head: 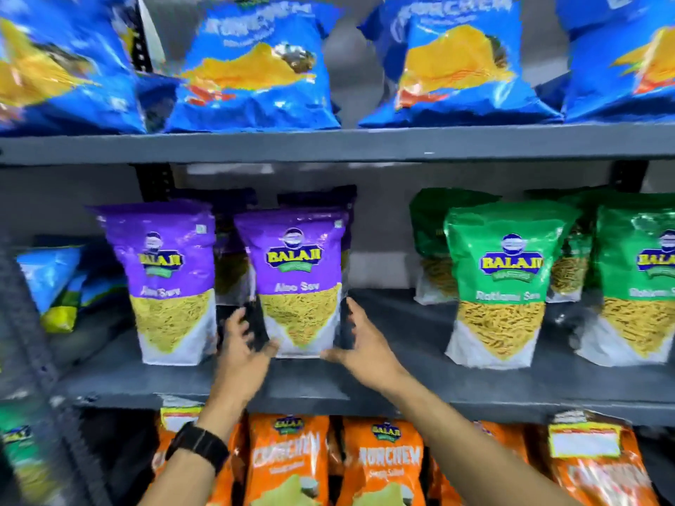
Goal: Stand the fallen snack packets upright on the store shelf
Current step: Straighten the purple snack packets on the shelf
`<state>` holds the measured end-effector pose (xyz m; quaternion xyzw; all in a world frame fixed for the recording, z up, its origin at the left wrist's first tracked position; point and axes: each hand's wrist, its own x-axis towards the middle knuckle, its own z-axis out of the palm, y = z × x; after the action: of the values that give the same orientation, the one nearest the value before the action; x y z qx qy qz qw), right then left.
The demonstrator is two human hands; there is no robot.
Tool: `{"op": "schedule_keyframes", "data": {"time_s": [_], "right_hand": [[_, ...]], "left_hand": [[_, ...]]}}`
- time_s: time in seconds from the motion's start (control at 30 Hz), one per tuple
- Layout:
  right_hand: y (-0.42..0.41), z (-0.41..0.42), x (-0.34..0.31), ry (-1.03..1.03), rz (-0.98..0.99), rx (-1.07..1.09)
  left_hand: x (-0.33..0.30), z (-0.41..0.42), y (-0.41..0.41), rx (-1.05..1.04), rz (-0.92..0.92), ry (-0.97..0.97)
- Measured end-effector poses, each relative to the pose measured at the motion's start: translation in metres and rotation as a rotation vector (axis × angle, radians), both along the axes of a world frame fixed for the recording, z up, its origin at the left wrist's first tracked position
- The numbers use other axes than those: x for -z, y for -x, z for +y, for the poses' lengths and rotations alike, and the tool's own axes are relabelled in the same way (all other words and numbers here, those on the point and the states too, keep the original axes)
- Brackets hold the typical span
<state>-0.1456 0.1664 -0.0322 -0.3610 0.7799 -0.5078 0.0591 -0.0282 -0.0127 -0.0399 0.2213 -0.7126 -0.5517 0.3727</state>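
Observation:
A purple Aloo Sev packet [299,279] stands upright at the middle of the grey middle shelf [401,381]. My left hand [243,345] is at its lower left edge and my right hand [359,341] at its lower right edge, fingers spread, thumbs touching the packet's base. A second purple packet [168,279] stands upright to the left, with more purple packets behind both. Green Ratlami Sev packets [500,283] stand upright to the right. Blue packets [54,286] at the far left lean or lie tilted.
Blue packets [255,67] fill the upper shelf, and orange packets [380,465] fill the lower one. A dark upright post [33,359] runs down the left side. Bare shelf shows between the purple and green packets.

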Motion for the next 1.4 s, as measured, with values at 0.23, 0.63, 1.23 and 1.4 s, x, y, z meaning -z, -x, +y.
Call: {"op": "schedule_keyframes", "data": {"time_s": [0.23, 0.63, 1.23, 1.4], "right_hand": [[0.001, -0.034, 0.011, 0.128, -0.038, 0.175], [-0.023, -0.009, 0.016, 0.094, 0.07, 0.28], [-0.107, -0.203, -0.006, -0.058, 0.039, 0.024], [-0.103, -0.232, 0.007, 0.052, -0.032, 0.059]], "left_hand": [[0.013, -0.048, 0.019, 0.319, -0.126, 0.186], [0.009, -0.03, 0.0, 0.322, -0.169, 0.315], [-0.008, -0.225, -0.107, 0.221, -0.079, -0.048], [0.005, -0.228, -0.094, 0.305, -0.054, 0.024]]}}
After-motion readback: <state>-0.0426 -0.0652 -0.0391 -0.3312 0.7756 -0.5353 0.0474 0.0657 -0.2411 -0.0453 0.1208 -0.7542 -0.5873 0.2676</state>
